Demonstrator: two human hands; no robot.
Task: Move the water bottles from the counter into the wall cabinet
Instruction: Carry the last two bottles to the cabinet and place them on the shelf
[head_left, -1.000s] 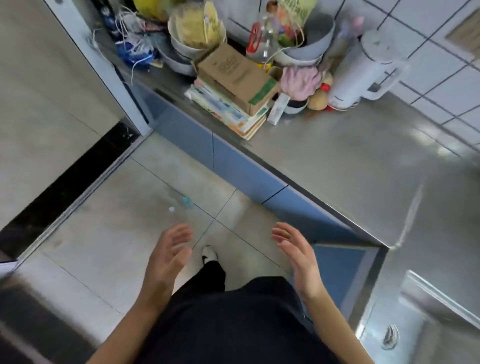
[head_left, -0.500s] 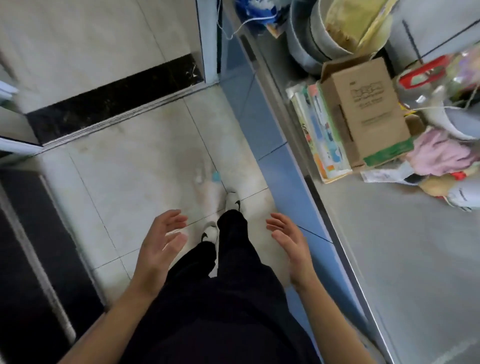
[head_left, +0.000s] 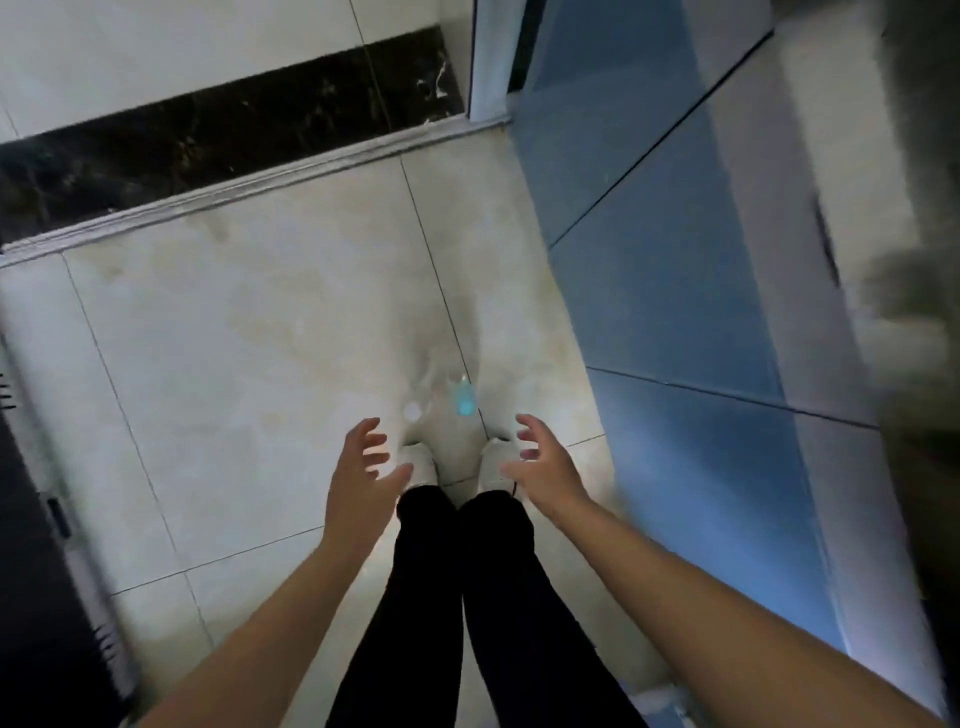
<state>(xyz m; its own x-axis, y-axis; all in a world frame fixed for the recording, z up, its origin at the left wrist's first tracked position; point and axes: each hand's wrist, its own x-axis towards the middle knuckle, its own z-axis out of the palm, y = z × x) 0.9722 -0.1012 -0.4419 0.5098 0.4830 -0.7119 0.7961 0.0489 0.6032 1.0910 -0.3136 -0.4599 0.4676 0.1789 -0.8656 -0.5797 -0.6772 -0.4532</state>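
No water bottle and no wall cabinet show in this view, which points straight down at the floor. My left hand (head_left: 361, 470) hangs above the tiles with fingers spread and holds nothing. My right hand (head_left: 540, 460) is beside it, also spread and bare. Both hover over my white shoes (head_left: 418, 462) and black trouser legs. The steel counter edge (head_left: 831, 218) runs blurred down the right side.
Blue base-cabinet fronts (head_left: 670, 270) stand along the right. A small turquoise scrap (head_left: 464, 402) and a white spot (head_left: 413, 411) lie on the pale floor tiles (head_left: 249, 332) just ahead of my shoes. A black stone threshold (head_left: 223, 130) crosses the top; a dark mat (head_left: 36, 571) borders the left.
The view has swung down and left, away from the cluttered counter, which has left the frame. Both hands stay spread and bare, reaching lower toward the floor.
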